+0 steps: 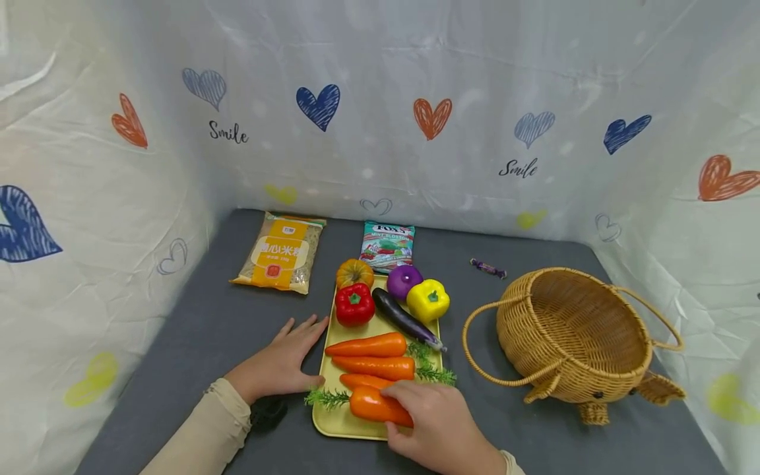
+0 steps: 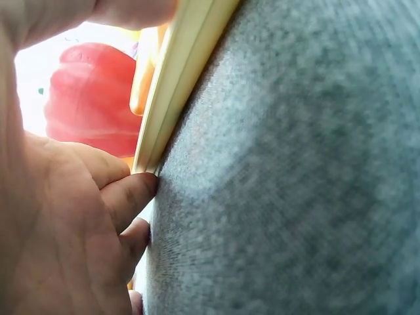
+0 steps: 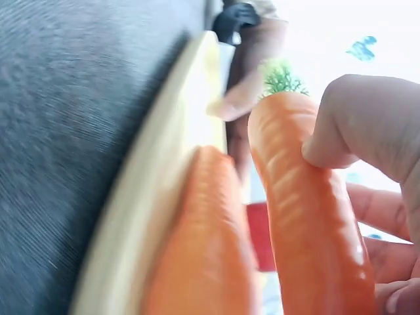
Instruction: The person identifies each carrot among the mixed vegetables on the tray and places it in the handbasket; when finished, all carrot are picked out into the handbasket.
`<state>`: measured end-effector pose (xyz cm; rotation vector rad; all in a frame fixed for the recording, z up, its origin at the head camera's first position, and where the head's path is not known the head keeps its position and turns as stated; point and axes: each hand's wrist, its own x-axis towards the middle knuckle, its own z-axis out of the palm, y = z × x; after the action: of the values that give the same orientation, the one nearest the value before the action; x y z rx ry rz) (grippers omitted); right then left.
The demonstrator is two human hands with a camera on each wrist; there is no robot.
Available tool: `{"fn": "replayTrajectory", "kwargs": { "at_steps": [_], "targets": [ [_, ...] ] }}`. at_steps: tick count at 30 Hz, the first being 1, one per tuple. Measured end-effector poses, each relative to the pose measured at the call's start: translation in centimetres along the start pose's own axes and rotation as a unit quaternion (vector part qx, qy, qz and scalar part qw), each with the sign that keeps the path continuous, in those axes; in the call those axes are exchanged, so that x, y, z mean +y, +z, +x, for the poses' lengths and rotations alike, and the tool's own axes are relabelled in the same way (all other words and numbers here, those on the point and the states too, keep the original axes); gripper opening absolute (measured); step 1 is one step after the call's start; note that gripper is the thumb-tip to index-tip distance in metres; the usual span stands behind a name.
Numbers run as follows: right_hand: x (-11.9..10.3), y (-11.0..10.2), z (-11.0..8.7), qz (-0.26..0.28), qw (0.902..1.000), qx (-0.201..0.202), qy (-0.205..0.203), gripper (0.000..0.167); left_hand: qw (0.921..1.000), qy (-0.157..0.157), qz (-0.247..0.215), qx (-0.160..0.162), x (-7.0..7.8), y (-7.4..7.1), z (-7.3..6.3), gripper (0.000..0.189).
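My right hand (image 1: 436,419) pinches an orange carrot (image 1: 373,403) between thumb and fingers, its green top pointing left. In the right wrist view this carrot (image 3: 305,197) is raised above the yellow tray (image 3: 131,226), over another carrot (image 3: 209,243). At the left side of the tray (image 1: 334,425), my left hand (image 1: 282,363) lies with fingers spread, thumb and fingertips at the rim. Three other carrots (image 1: 374,365) lie across the tray. Behind them are a red bell pepper (image 1: 354,305), an eggplant (image 1: 399,316), a pumpkin (image 1: 355,272), a purple round vegetable (image 1: 404,280) and a yellow bell pepper (image 1: 429,301).
To the right stands a wicker basket (image 1: 534,336) with looped handles. A wrapped candy (image 1: 488,268) lies behind it. A mint candy bag (image 1: 388,245) and a yellow grain packet (image 1: 282,254) are at the back of the grey table (image 1: 196,343), before a heart-patterned curtain (image 1: 380,158).
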<state>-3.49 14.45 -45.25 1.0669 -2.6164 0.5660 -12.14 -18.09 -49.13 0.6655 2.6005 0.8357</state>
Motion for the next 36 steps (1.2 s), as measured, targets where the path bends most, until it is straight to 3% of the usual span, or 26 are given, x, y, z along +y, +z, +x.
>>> {"fn": "replayTrajectory", "kwargs": {
  "at_steps": [10,17,36],
  "targets": [
    [0.4,-2.6,-1.1,-0.015,0.9957,0.091,-0.008,0.041,1.0,-0.006,-0.007,0.004,0.1,0.1,0.0,0.113],
    [1.1,-4.3,-1.5,-0.025,0.9938,0.109,-0.001,0.042,0.9999,-0.009,-0.001,-0.005,0.2,0.0,0.0,0.108],
    [2.4,-7.9,-2.8,-0.061,0.9916,0.111,0.026,0.038,0.9998,-0.017,0.011,-0.006,0.4,0.0,0.1,0.107]
  ]
}}
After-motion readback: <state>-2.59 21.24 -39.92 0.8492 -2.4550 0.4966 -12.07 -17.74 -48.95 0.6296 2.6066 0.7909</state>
